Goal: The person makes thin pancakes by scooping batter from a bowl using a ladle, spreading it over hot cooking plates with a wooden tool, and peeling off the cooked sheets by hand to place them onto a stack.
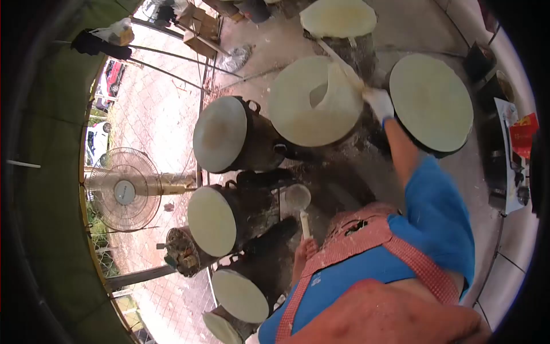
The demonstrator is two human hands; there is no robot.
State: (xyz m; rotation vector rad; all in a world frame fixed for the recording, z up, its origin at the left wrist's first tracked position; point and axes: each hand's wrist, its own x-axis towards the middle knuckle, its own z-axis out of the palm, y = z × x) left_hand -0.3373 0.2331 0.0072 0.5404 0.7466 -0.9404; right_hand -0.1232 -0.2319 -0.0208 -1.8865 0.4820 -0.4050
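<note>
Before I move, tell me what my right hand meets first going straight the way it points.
Your gloved right hand would probably meet the folded pale sheet just ahead, though depth is unclear.

From my end, the right hand (379, 105) is a white blur around the stick (341, 62) — I can't separate its fingers. The left hand (308, 247) covers the end of the ladle (298, 197), its forearm partly behind the apron (345, 247). A folded sheet (342, 100), upper centre, hides some of the pan (291, 114) under it. The bottom edge cuts the lowest pan (219, 329). Print on the red packet (522, 136), far right, and the fan's (124, 192) hub — too small to read.
</note>
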